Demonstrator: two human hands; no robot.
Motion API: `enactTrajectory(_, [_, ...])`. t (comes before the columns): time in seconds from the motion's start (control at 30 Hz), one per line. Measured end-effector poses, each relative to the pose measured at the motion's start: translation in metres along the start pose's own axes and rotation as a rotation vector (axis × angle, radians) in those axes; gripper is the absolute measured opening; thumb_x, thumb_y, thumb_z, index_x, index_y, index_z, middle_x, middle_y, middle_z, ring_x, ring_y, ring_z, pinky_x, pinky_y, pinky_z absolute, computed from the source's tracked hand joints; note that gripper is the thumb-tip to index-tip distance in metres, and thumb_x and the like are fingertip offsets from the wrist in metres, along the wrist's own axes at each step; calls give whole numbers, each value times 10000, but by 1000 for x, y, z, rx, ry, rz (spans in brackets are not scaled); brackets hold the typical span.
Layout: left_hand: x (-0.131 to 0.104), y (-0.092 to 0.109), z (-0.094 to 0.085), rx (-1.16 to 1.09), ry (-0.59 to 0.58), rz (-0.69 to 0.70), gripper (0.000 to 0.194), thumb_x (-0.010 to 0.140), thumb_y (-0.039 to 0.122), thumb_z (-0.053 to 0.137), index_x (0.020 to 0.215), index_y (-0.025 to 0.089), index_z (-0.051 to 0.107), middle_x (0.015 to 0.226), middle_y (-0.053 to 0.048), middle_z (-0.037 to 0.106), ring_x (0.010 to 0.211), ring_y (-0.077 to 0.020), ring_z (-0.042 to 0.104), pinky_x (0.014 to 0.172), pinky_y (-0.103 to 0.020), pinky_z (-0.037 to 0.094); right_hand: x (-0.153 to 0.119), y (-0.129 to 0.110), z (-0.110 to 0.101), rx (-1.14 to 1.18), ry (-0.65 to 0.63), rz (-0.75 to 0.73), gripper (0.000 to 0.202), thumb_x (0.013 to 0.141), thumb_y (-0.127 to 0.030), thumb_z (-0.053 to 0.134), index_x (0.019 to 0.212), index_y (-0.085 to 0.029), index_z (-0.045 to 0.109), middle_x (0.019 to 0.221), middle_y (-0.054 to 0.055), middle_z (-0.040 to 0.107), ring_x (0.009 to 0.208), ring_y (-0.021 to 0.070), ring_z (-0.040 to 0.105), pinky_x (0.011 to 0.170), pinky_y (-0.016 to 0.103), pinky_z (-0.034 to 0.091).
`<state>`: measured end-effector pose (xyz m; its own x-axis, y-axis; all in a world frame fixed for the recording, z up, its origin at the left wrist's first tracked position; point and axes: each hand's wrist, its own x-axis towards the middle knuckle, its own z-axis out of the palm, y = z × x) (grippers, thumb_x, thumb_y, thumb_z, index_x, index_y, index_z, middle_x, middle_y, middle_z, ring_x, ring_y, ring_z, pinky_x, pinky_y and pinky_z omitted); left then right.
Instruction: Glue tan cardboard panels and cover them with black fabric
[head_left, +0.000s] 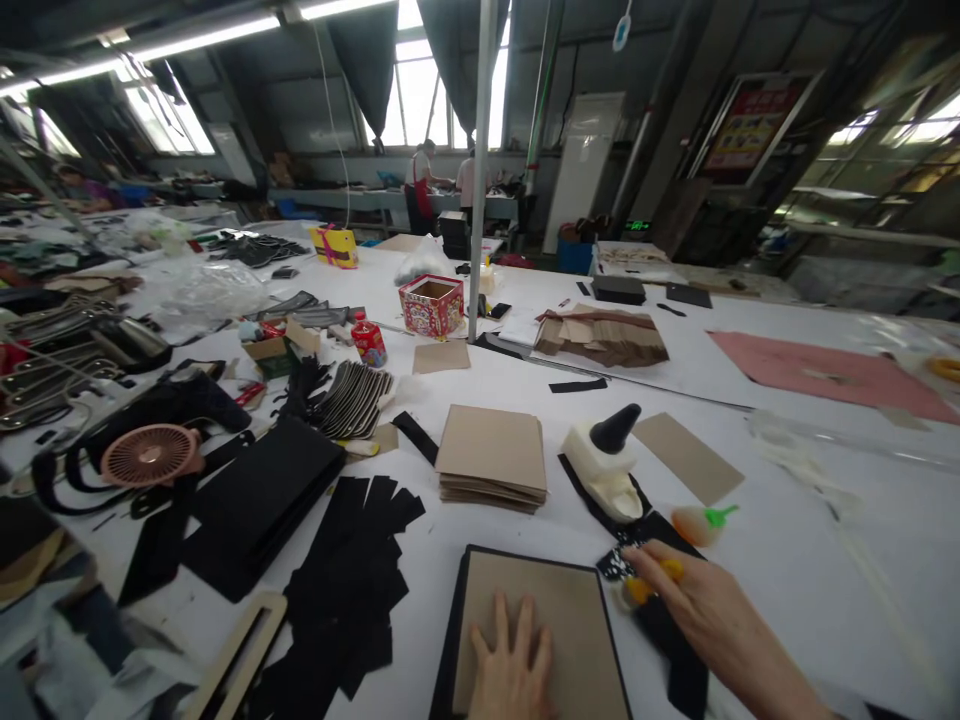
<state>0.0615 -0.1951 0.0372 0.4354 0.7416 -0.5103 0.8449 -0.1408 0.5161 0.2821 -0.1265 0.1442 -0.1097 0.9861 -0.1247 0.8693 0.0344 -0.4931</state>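
My left hand (pixel 513 660) lies flat with fingers spread on a tan cardboard panel (pixel 577 620), which rests on a slightly larger black sheet (pixel 448 640). My right hand (pixel 686 590) is closed around a yellow-handled brush (pixel 643 588), its pale end low and partly blurred. Beside it, a black strip (pixel 616 564) carries white glue-like smears. Just beyond stands a white plastic bottle (pixel 596 455) with a black conical top and a whitish, crusted front. A stack of square tan cardboard (pixel 491 455) sits beyond the panel.
Black strips (pixel 345 590) lie fanned at left, near a folded black piece (pixel 270 490) and a pink fan (pixel 152 455). An orange thing with a green tip (pixel 703 523) is close to my right hand. Farther off are a red can (pixel 368 340), a patterned box (pixel 431 305) and a pole (pixel 480 180).
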Motion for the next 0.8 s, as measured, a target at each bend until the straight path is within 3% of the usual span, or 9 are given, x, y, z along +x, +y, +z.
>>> enactTrajectory(0.1, [1, -1, 0, -13, -5, -10, 668, 815, 565, 464, 1407, 335, 256, 1533, -41, 80, 1382, -423, 19, 988, -797, 123, 15, -36, 16, 300, -161, -56, 317, 875, -474, 447, 777, -232, 626, 720, -11, 642, 679, 167, 570, 634, 241, 412])
enactTrajectory(0.2, [3, -3, 3, -27, 4, -16, 684, 803, 547, 504, 1406, 353, 245, 1530, -32, 79, 1382, -421, 20, 991, -799, 115, 30, -61, 40, 434, -263, -124, 207, 828, -380, 531, 819, -211, 651, 734, -10, 644, 694, 167, 568, 637, 234, 416])
enactTrajectory(0.43, [4, -4, 6, -46, 16, -32, 688, 799, 549, 514, 1402, 379, 228, 1525, -5, 66, 1386, -405, 17, 1013, -782, 97, 57, -86, 74, 440, -353, -309, 140, 796, -268, 563, 807, -195, 681, 792, 15, 680, 770, 174, 595, 700, 243, 424])
enactTrajectory(0.6, [2, -3, 2, -64, 8, -23, 701, 790, 571, 516, 1403, 357, 252, 1527, -26, 88, 1385, -408, 7, 1014, -786, 84, 64, -61, 59, 340, -357, -298, 147, 801, -292, 558, 789, -202, 674, 789, 18, 687, 763, 184, 603, 718, 260, 421])
enactTrajectory(0.8, [5, -12, 17, -84, 60, 46, 657, 820, 521, 490, 1408, 344, 257, 1528, -71, 121, 1368, -456, 31, 954, -840, 123, 42, 17, 27, 236, -352, -130, 215, 808, -407, 546, 787, -246, 687, 810, 46, 698, 758, 208, 618, 709, 270, 457])
